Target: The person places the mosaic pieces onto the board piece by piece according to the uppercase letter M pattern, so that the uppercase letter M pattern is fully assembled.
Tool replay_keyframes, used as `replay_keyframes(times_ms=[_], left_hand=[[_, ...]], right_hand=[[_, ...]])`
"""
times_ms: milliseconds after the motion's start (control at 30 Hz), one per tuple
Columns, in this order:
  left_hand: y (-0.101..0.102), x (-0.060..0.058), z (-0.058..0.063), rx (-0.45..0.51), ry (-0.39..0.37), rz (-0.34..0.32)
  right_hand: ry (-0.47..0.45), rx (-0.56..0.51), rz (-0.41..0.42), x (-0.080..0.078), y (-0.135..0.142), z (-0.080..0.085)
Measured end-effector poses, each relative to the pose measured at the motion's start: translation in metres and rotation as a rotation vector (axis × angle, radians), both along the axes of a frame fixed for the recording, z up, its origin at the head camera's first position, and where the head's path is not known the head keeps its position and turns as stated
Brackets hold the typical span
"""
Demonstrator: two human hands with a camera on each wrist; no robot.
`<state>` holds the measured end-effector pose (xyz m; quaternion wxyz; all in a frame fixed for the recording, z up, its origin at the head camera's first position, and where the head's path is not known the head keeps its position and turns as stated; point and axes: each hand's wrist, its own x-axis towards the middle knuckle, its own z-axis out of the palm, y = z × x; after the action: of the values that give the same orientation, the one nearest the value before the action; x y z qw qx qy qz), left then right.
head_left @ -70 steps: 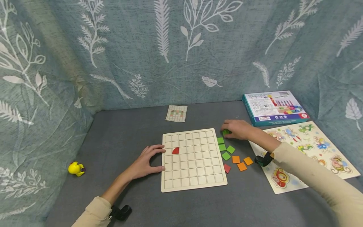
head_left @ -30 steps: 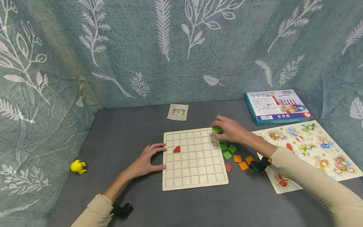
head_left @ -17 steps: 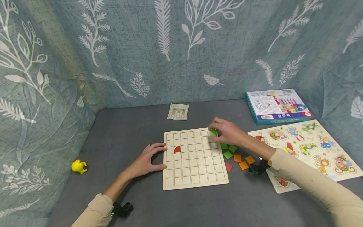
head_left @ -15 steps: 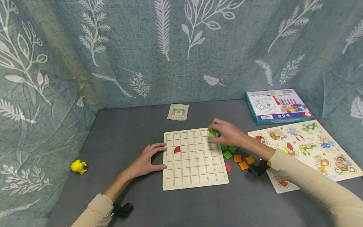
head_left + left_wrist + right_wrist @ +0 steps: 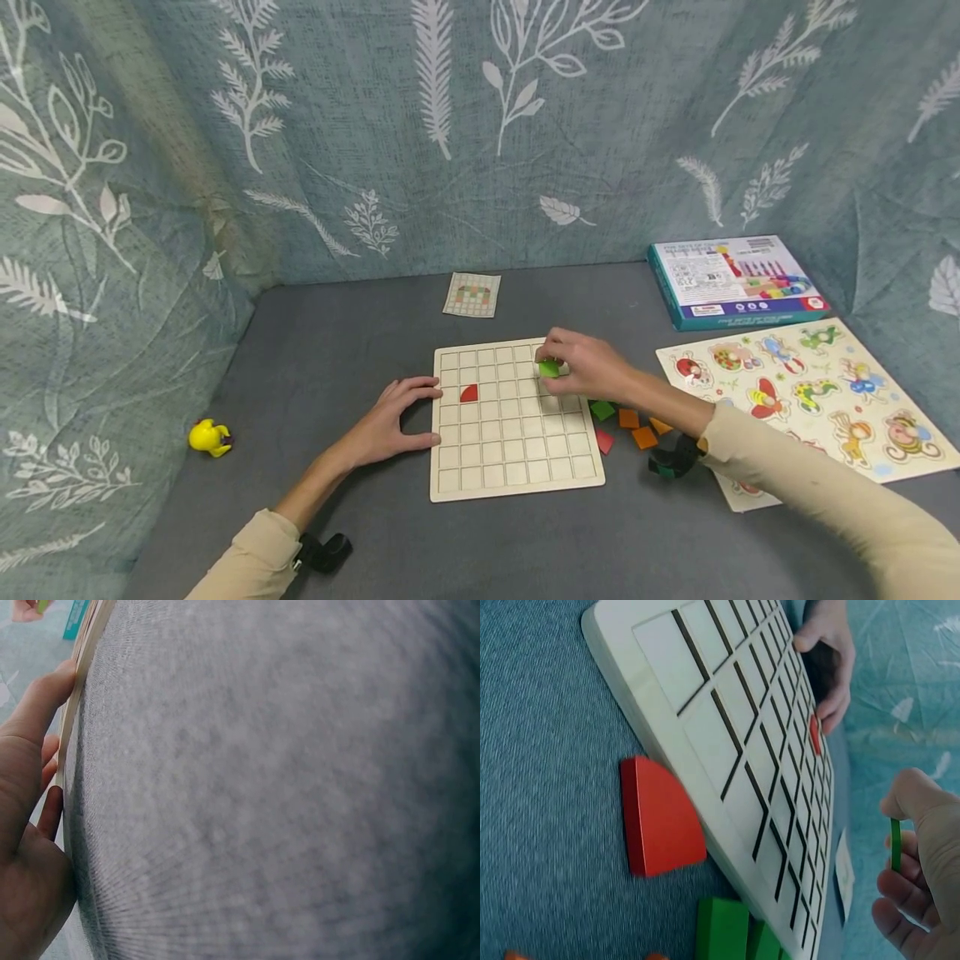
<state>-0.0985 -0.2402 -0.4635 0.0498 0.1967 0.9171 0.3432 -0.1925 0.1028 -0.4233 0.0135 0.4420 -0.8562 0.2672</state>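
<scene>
pinches a thin green square tile [image 5: 549,367] between thumb and fingers of the right hand [image 5: 588,362], over the far right part of a square wooden grid board [image 5: 517,417]. touches the board's left rim with the left hand [image 5: 382,429], with thumb and fingers spread apart. shows pale, smooth wood, divided into rows of square cells by narrow lines, dark in the right wrist view. holds in one cell, second column from the left, a flat red quarter-circle [image 5: 468,392].

gathers just beside the board's right rim a second red piece [image 5: 604,440], thick and curved along one side, plus green tiles [image 5: 602,409], partly hidden behind the right hand, and orange square tiles [image 5: 628,418].

displays farther right a flat insect puzzle board [image 5: 821,362], with ladybird and caterpillar shapes on its face, partly covered by the right sleeve [image 5: 810,475]. sets behind it a shut cardboard box [image 5: 731,283], teal-sided and printed on top. places beyond the grid board a paper pattern card [image 5: 472,294] and, well apart to the left, a glossy yellow toy [image 5: 208,437]. spreads grey woven cloth [image 5: 405,537] beneath.
</scene>
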Motion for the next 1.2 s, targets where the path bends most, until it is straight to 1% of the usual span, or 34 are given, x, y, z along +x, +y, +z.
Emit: replay_keyframes(times_ms=[133, 367, 600, 900, 1200], left_hand=[[0.000, 0.001, 0.000, -0.007, -0.009, 0.004], [-0.001, 0.000, 0.000, -0.020, -0.008, 0.006], [-0.001, 0.000, 0.000, 0.002, -0.014, -0.002], [-0.002, 0.001, -0.001, 0.008, -0.015, -0.006], [-0.001, 0.001, 0.001, -0.006, -0.003, -0.002]], right_hand=[[0.018, 0.017, 0.002, 0.004, -0.006, -0.001], [0.055, -0.004, 0.019, 0.009, -0.019, 0.000], [0.087, -0.008, 0.038, 0.014, -0.030, 0.000], [0.058, 0.002, 0.067, 0.017, -0.038, -0.002], [0.098, -0.004, 0.113, 0.020, -0.047, -0.006]])
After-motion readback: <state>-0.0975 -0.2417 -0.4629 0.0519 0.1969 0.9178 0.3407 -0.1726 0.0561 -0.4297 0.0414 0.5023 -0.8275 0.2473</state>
